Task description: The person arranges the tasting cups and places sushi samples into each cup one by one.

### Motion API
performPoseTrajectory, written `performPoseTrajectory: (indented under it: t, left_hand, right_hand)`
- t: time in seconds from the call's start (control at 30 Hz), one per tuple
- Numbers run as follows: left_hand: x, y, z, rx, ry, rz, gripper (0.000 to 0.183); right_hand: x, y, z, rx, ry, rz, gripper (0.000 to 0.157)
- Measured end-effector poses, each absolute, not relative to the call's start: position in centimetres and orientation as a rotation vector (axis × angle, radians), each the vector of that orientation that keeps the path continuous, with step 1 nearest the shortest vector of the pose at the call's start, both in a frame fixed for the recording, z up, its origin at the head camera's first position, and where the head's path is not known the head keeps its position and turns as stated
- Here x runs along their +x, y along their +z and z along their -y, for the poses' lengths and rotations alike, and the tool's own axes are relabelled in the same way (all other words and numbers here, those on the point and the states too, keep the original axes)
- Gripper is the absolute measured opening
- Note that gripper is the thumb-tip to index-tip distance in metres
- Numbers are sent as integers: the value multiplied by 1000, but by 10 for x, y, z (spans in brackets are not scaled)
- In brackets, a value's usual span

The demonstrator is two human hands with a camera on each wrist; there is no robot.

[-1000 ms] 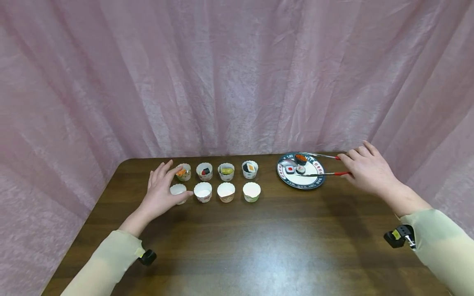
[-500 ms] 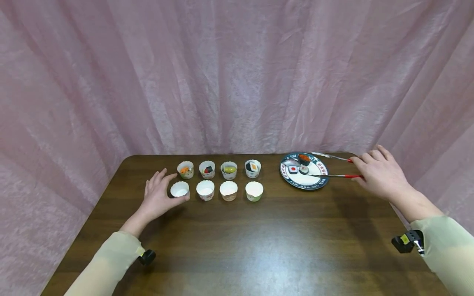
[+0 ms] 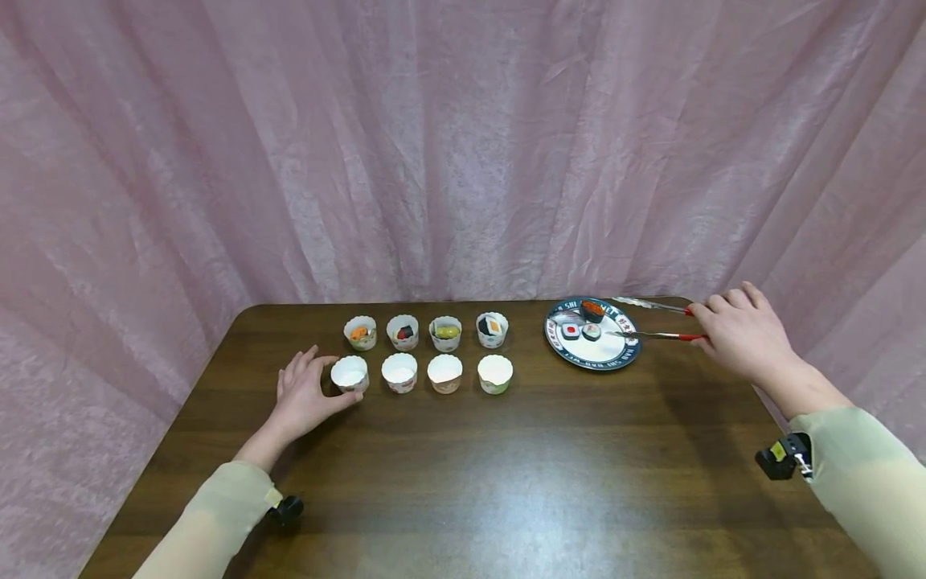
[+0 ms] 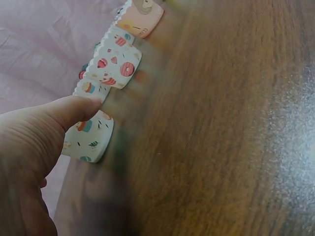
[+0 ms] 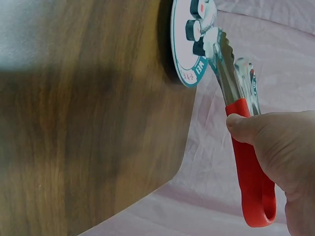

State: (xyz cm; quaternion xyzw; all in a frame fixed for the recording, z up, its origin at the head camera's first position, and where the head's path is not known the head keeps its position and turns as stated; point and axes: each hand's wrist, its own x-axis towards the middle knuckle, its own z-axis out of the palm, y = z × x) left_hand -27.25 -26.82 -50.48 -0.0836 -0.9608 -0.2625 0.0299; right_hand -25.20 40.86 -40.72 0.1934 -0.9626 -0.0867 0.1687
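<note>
My left hand [image 3: 301, 398] is at the front-left paper baking cup [image 3: 350, 375], thumb against its near side and forefinger at its far left. In the left wrist view the thumb lies along the patterned wall of that cup [image 4: 93, 140]. My right hand [image 3: 745, 334] grips food tongs [image 5: 244, 142] by their red handles. Their metal arms stand apart, pointing left over the right side of a round plate [image 3: 604, 358]. The plate bears a square sushi piece [image 3: 571, 331] with a red centre, a round sushi roll [image 3: 592, 331] and an orange-topped sushi [image 3: 592, 310].
Behind the front row stand cups with toy food: orange bits [image 3: 360, 332], red and black pieces [image 3: 403, 331], a green-yellow piece [image 3: 445, 332], black and white pieces [image 3: 492, 329]. Three more front cups hold nothing visible. A pink curtain [image 3: 463, 161] hangs behind the wooden table [image 3: 506, 466].
My left hand has come back and down from over the left cups to the front-left cup. The tongs' arms have drawn closer together, and the nearer arm has moved off the round roll.
</note>
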Motion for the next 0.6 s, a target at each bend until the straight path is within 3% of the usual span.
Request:
performPoseTrajectory:
  t: [0.6]
  left_hand:
    - [-276, -513, 265, -214, -812, 2948, 79]
  right_hand:
    - [-285, -409, -378, 432, -268, 2889, 34]
